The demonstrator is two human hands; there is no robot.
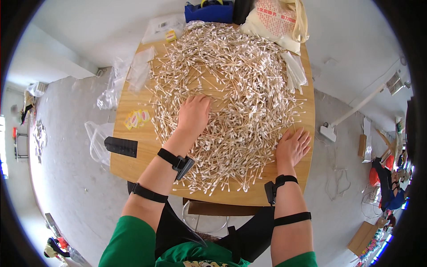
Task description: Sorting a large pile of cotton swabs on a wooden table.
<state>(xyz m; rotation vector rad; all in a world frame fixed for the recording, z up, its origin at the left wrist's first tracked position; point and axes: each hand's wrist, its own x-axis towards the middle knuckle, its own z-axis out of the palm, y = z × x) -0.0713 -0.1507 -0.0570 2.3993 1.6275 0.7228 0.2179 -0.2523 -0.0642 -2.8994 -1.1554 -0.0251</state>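
A large heap of cotton swabs (pixel 231 89) with wooden sticks covers most of the wooden table (pixel 133 164). My left hand (pixel 193 113) lies palm down on the heap, left of its middle, fingers together and reaching into the swabs. My right hand (pixel 292 144) rests flat at the heap's right edge near the table's front right corner, fingers slightly spread. Neither hand holds anything that I can see. Black straps wrap both wrists and forearms.
Clear plastic bags (pixel 138 69) lie at the table's left edge, small yellow packets (pixel 135 119) beside them, a black flat object (pixel 121 146) at the front left. At the back stand a blue box (pixel 209 11) and a cream cloth bag (pixel 278 22). More bags (pixel 296 71) lie right.
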